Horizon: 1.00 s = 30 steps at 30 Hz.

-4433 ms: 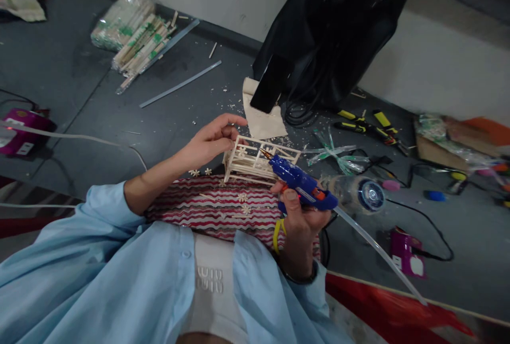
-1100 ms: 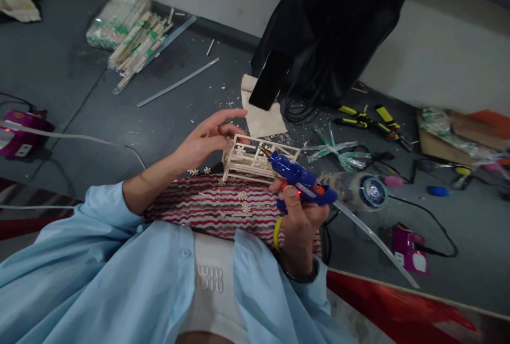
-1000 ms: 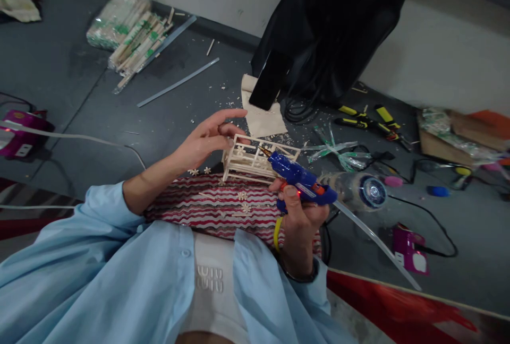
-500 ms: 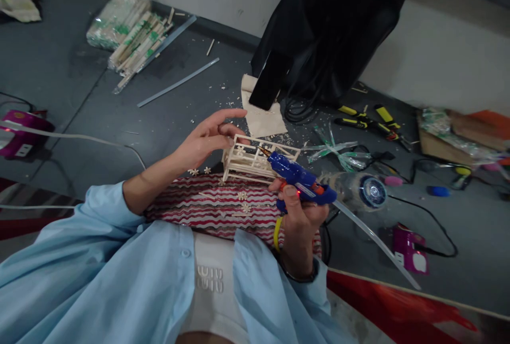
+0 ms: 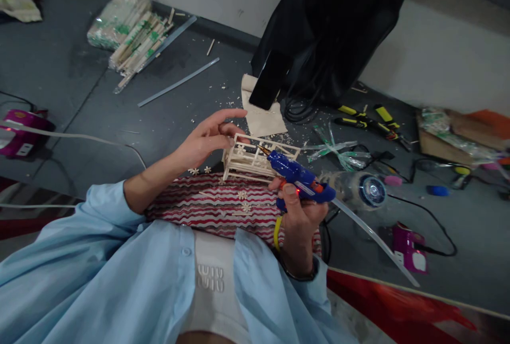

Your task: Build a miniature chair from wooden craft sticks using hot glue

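My right hand (image 5: 299, 216) is wrapped round a blue hot glue gun (image 5: 292, 169), a red light glowing on its side and a clear glue stick (image 5: 378, 240) trailing from the back. The gun's metal nozzle points left, over a small pale wooden stick frame (image 5: 258, 159). At the frame's upper left corner, my left hand (image 5: 209, 137) grips it between thumb and curled fingers, with the index finger stretched out. Small wooden flower shapes (image 5: 241, 195) lie on the red-and-white striped cloth (image 5: 179, 200) below the frame.
A phone (image 5: 271, 79) rests on a beige cloth (image 5: 265, 121) beside a black bag (image 5: 319, 31). Wrapped sticks (image 5: 139, 46) lie at the back left. To the right are a plastic bottle (image 5: 372, 191), pliers (image 5: 374, 123) and a purple power box (image 5: 410, 248); another box (image 5: 24, 131) sits left.
Almost nothing differs. The glue gun in my right hand has shifted very slightly up and left; my left hand stays on the wooden frame.
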### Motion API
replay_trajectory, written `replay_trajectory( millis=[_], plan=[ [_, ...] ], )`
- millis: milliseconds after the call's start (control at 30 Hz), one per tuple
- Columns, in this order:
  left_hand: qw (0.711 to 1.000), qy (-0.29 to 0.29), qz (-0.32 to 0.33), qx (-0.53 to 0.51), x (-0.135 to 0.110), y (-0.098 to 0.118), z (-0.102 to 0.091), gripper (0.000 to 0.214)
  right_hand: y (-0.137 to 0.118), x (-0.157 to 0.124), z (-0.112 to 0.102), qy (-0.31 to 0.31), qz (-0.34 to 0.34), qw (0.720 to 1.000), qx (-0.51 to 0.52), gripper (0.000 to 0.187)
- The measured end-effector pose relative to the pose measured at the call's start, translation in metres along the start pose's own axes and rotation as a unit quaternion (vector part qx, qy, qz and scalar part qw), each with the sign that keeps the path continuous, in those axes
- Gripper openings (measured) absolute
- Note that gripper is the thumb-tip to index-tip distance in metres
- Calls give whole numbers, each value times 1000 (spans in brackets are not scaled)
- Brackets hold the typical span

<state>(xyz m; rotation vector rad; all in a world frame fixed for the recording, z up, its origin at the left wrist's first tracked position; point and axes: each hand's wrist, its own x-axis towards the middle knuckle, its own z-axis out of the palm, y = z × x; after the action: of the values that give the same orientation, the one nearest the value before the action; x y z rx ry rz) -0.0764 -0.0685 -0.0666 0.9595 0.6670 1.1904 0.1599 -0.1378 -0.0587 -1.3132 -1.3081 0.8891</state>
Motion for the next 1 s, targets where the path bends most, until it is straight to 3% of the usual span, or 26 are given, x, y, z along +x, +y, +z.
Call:
replay_trajectory(
  millis=[1000],
  plan=[
    [1000,11,13,-12,1,-2,-1,56,4,0,0,-10,-2,1000,14,24]
  ],
)
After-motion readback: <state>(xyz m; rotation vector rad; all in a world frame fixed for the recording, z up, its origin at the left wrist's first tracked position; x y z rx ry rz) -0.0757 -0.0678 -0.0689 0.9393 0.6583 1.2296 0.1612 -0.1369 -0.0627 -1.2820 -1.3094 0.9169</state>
